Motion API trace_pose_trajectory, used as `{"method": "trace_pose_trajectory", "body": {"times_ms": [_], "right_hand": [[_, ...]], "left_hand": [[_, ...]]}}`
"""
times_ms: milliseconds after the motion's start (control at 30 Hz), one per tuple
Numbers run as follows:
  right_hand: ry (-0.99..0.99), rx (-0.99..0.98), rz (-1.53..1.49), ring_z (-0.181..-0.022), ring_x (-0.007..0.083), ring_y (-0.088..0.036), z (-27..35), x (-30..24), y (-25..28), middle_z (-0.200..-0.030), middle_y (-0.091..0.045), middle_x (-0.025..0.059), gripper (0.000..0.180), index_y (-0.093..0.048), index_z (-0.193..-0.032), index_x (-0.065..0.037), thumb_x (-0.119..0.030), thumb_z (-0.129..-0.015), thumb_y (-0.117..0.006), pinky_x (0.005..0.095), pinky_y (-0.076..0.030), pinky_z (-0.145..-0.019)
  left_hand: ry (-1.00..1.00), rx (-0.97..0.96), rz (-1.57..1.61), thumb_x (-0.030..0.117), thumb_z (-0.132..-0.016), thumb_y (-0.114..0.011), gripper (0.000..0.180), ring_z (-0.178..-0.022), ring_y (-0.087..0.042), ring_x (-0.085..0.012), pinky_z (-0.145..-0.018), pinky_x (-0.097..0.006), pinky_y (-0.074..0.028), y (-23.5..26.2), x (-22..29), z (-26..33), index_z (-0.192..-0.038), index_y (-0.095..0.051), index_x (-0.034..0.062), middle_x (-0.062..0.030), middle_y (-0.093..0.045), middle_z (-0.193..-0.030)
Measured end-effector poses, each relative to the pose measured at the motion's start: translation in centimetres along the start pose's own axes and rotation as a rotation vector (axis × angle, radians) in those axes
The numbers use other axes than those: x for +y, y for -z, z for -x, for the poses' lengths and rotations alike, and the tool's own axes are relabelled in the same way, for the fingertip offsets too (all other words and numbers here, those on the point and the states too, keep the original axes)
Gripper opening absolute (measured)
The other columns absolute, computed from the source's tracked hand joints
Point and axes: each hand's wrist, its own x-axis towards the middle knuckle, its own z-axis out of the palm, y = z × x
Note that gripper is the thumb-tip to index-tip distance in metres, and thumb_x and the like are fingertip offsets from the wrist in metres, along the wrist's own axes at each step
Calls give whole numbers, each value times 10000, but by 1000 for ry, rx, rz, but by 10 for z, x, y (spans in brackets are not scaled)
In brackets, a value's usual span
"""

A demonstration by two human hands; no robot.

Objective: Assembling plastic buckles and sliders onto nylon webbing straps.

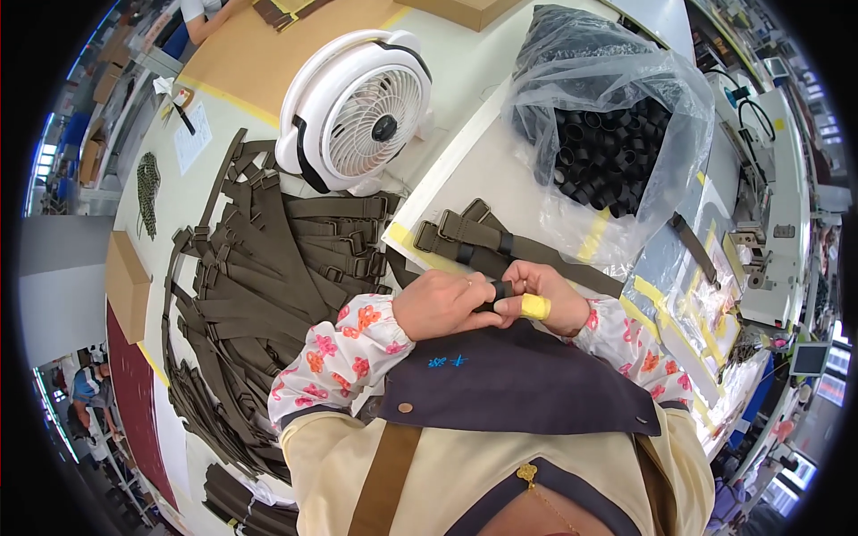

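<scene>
Close in front of my body, my left hand and my right hand meet with bent fingers. Between their fingertips is a small black band loop, pinched from both sides. Yellow tape wraps a digit of my right hand. Whether a strap runs through the loop is hidden by my fingers. Just beyond my hands, olive webbing straps with metal buckles lie on the pale board, and black loops sit around them. A large heap of similar olive straps spreads to the left of my left hand.
A white fan stands beyond the strap heap. At the far right, a clear plastic bag holds many black loops. A sewing machine borders the right side. A cardboard box sits at the table's left edge. Another person's arm shows at the far left.
</scene>
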Motion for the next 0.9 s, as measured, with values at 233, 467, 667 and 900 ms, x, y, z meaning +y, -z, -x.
{"method": "trace_pose_trajectory", "body": {"times_ms": [233,467,667,900], "right_hand": [[-19,-58,412,-643,144,-629,1,1,0,-734,-631,110,204,-556,-984,34,-124,-855,-547,237,-506,-581],[261,298,819,-656,155,-634,71,-23,59,-715,-637,111,177,-583,-899,66,-86,-871,-496,246,-490,-611],[427,551,1129,-815,246,-617,110,-12,101,-885,-622,145,202,-594,-964,26,16,-777,-521,284,-481,-705],[342,903,1681,-901,345,-562,127,-9,104,-995,-590,164,452,-577,-1041,-45,119,-623,-529,369,-468,-759]], "left_hand": [[228,94,175,391,-730,-649,423,-579,-570,-291,-491,-356,-437,-11,6,-9,-934,-482,59,-103,-568,-679],[439,72,92,282,-706,-676,272,-502,-550,-262,-456,-350,-405,20,-20,32,-815,-512,94,-67,-550,-568],[420,-47,-43,158,-706,-641,244,-705,-590,-226,-626,-322,-428,14,-32,26,-935,-579,101,-58,-613,-731],[61,310,-306,67,-700,-533,320,-932,-575,-235,-814,-329,-446,-64,-46,1,-1013,-600,53,-89,-601,-1000]]}}
